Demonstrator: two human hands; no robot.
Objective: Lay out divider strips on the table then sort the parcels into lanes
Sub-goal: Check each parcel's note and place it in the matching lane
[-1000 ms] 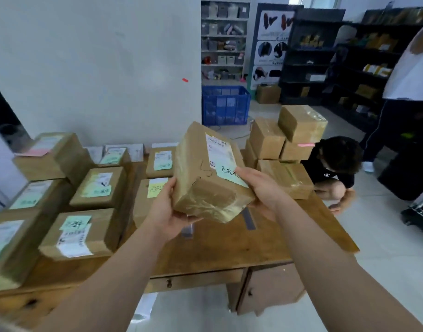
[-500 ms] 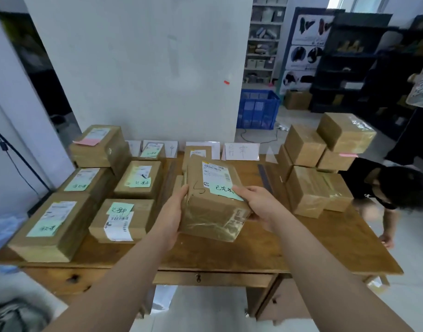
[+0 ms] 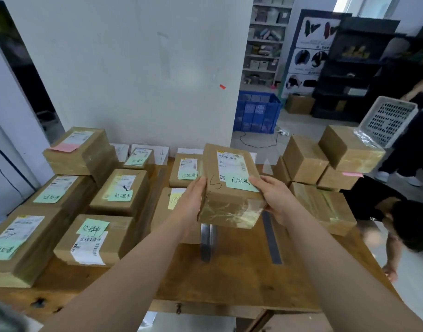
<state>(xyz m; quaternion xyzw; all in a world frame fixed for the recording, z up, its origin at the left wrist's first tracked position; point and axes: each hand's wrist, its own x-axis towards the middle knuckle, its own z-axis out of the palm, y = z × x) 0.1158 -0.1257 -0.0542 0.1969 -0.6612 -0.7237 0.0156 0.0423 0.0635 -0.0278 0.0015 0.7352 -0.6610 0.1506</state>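
Brown cardboard sits between your palms: your left hand [image 3: 193, 200] and right hand [image 3: 275, 197] clasp the parcel [image 3: 232, 204] by its two long sides, with the right thumb on top beside its green note [image 3: 240, 183]. You hold it mid-frame, seemingly just clear of the table [image 3: 241, 281], over the lane between two grey strips [image 3: 272, 238].

The strips look laid and the sorting well under way. At left of frame, labelled parcels [image 3: 102, 238] sit in rows, and two more lie behind your left hand. At right a stack [image 3: 325, 168] appears not yet sorted, so several lifts likely remain, this one included.

A second ago you had the parcel tipped up toward you. Now it lies flatter, label up, over the lane. A white basket [image 3: 387, 121] has entered the upper right, above a crouching person [image 3: 411, 226].
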